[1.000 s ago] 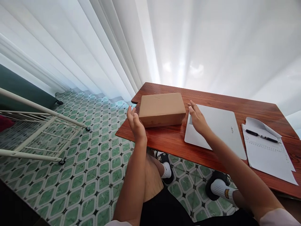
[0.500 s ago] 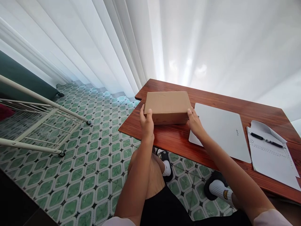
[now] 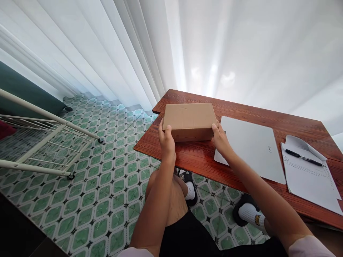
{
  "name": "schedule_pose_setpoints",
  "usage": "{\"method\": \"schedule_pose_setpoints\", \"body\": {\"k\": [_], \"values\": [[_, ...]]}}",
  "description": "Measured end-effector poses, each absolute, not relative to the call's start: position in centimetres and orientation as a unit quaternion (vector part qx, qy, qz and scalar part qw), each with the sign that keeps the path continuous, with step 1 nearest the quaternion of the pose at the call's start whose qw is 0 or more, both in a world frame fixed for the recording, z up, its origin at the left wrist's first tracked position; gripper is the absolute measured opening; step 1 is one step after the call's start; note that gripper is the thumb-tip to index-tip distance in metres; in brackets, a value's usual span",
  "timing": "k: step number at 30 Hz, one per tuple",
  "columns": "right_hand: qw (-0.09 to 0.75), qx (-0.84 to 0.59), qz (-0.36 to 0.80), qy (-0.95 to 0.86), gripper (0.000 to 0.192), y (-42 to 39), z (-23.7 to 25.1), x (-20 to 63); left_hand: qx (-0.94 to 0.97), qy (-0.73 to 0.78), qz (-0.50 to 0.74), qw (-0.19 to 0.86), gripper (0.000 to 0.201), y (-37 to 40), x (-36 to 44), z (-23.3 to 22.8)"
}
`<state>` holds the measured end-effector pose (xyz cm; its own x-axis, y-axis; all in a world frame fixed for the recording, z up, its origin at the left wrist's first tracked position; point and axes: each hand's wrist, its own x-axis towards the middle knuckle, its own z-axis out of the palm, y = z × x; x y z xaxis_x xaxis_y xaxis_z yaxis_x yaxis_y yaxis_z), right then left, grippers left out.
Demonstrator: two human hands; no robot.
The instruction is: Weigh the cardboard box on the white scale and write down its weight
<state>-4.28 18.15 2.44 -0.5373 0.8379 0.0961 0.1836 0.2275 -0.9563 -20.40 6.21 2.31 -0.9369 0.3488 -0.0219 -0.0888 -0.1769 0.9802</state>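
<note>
A closed brown cardboard box [image 3: 189,116] sits near the left end of the reddish wooden table [image 3: 193,153]. My left hand [image 3: 166,138] grips its near left corner, thumb on the top edge and fingers along the left side. At the near right corner my right hand [image 3: 220,137] holds it the same way, thumb on the edge. The fingers behind the box's sides are partly hidden. Just right of the box lies a flat silver laptop [image 3: 250,150], lid down, close to my right wrist.
A black pen [image 3: 304,157] lies on a written notepad [image 3: 311,178] at the table's right. White curtains [image 3: 235,53] hang behind the table. On the left a white wheeled metal rack [image 3: 53,142] stands on the green tiled floor [image 3: 104,192].
Both hands keep their hold on the box. The box, hands and table appear slightly farther left in view, along with a small camera shift.
</note>
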Motion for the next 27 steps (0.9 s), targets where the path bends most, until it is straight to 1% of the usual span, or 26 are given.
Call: {"method": "schedule_pose_setpoints", "body": {"k": [10,21,27], "values": [[0.305,-0.354,0.531,-0.707,0.056,17.3,3.4,-3.7,0.121,0.642,0.75,0.1,0.054,5.6,-20.0,2.2],[0.352,-0.337,0.491,-0.722,0.056,17.4,4.9,-1.3,0.219,0.615,0.755,0.058,0.051,6.5,-18.7,2.2],[0.381,-0.331,0.479,-0.718,0.056,17.9,5.6,1.8,0.312,0.558,0.765,0.083,0.05,7.0,-16.8,2.7]]}}
